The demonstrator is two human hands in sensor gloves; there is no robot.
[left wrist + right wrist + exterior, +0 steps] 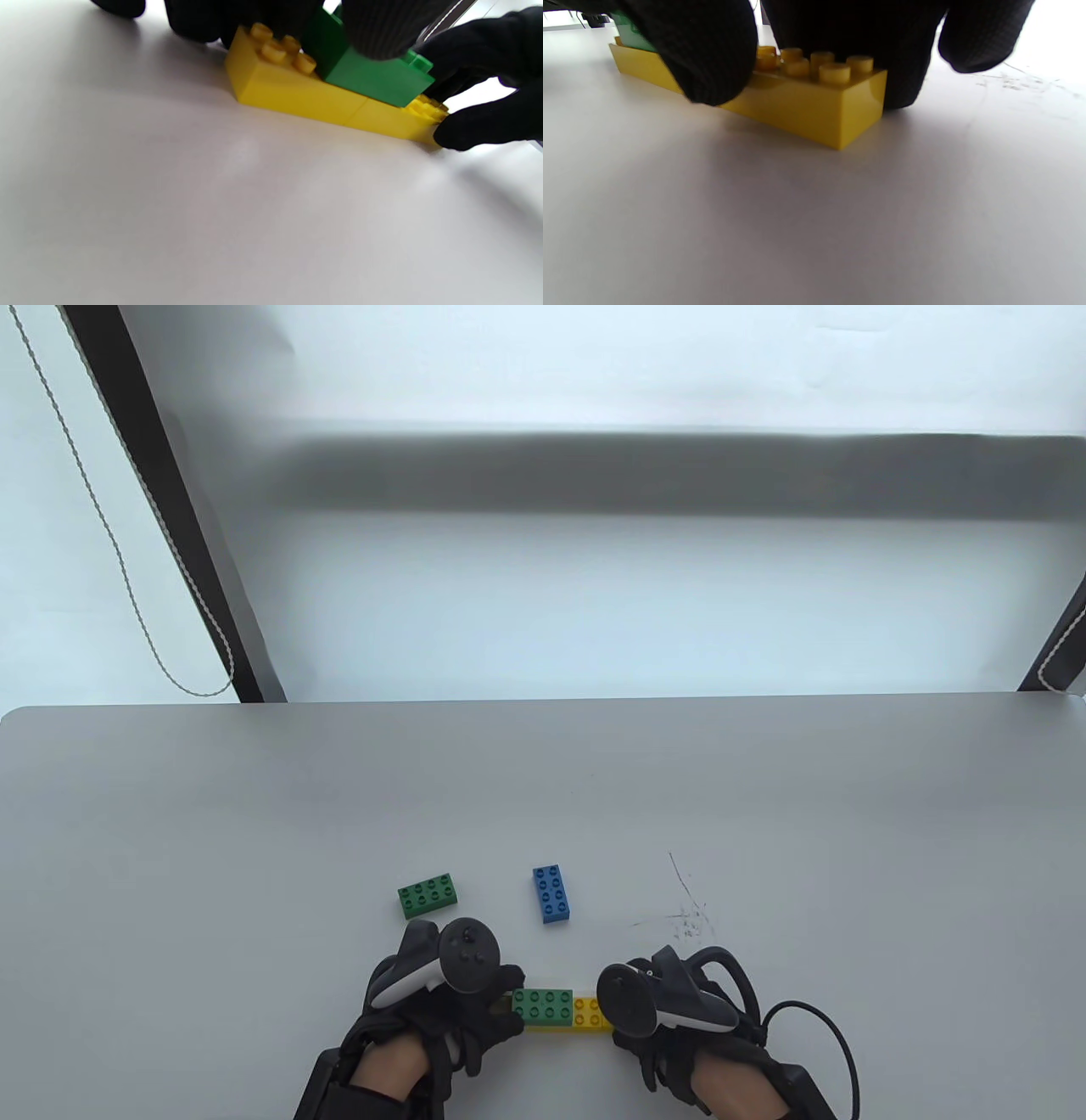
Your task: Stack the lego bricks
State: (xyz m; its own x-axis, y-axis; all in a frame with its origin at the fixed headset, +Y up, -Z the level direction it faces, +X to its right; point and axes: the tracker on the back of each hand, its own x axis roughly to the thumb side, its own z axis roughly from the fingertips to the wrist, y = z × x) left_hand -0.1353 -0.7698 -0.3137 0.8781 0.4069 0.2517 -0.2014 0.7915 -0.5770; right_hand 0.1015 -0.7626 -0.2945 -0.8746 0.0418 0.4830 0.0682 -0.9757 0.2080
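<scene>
My left hand (424,993) presses its fingers on the green brick (543,1004) seated across two yellow bricks (297,91) at the table's (254,831) near edge, while my right hand (670,1001) pinches the yellow row's free end. These look light, rigid and smooth, so I'd judge they are best gripped by their long sides. I count five: two yellow, two green, one loose green brick (429,895) among them, and one blue brick (551,893).

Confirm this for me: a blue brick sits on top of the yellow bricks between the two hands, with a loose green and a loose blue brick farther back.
Not quite. The brick on top of the yellow bricks is a green brick, as the left wrist view shows. The rest holds: between the left hand and right hand, with a loose green brick and loose blue brick farther back.
</scene>
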